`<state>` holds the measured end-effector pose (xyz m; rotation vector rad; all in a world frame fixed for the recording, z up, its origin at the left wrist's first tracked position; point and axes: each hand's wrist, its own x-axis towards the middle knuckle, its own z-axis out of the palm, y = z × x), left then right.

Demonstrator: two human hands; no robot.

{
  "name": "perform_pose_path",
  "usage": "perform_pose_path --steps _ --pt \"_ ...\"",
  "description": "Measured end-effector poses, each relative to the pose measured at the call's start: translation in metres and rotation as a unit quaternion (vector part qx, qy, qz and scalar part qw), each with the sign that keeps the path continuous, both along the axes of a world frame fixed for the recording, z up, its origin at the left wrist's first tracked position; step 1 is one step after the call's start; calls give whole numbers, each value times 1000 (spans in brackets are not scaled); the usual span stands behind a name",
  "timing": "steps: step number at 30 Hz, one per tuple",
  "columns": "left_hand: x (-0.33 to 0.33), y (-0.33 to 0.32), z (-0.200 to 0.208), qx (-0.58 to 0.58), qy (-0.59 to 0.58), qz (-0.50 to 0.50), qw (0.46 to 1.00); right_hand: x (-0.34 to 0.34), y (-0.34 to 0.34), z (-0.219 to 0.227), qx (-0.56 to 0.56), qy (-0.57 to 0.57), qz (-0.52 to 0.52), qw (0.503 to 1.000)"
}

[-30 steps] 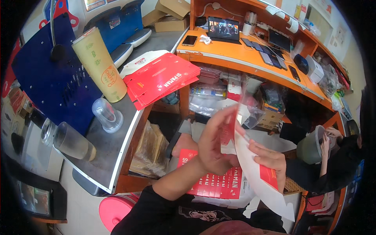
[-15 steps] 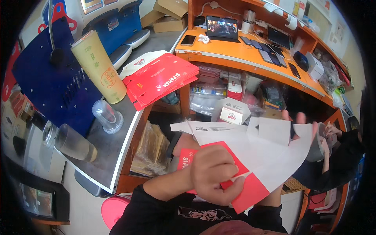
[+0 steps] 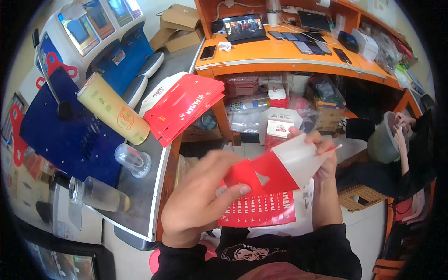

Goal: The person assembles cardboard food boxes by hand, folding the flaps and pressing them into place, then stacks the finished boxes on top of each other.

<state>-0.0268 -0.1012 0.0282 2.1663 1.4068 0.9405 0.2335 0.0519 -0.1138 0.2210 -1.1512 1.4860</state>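
Observation:
Between my hands is a red and white cardboard box (image 3: 273,170), partly folded, with its red outside and some white inside showing. My left hand (image 3: 203,191) holds its red panel, thumb in front, fingers partly hidden and blurred. On the white end, my right hand (image 3: 324,151) grips the flap, fingers curled around its far edge. Below it, a fanned stack of flat red box blanks (image 3: 259,210) rests at my lap. Just beyond the held box stand stacked white-and-red boxes (image 3: 278,128).
On the grey table at left lie more red blanks (image 3: 189,102), a tall yellow paper roll (image 3: 112,107), a clear dome-shaped container (image 3: 133,160) and a clear cup (image 3: 105,193). An orange desk (image 3: 261,53) holds a tablet and phones. At right, another person's hands (image 3: 400,128) hold a tub.
The blank, spread wide with its white inside showing, is now folded narrower with red facing me. My left hand has shifted left, and my view has turned slightly.

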Motion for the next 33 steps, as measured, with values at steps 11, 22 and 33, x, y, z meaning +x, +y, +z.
perform_pose_path --steps 11,22,33 --pt "18 43 -137 -300 -445 -248 807 11 7 -61 -249 -142 -137 948" --pt "103 63 -176 -233 -344 -232 879 85 -69 -32 -112 -245 -452 850" --pt "117 64 -179 -326 -447 -281 785 97 -93 41 212 -444 -406 770"
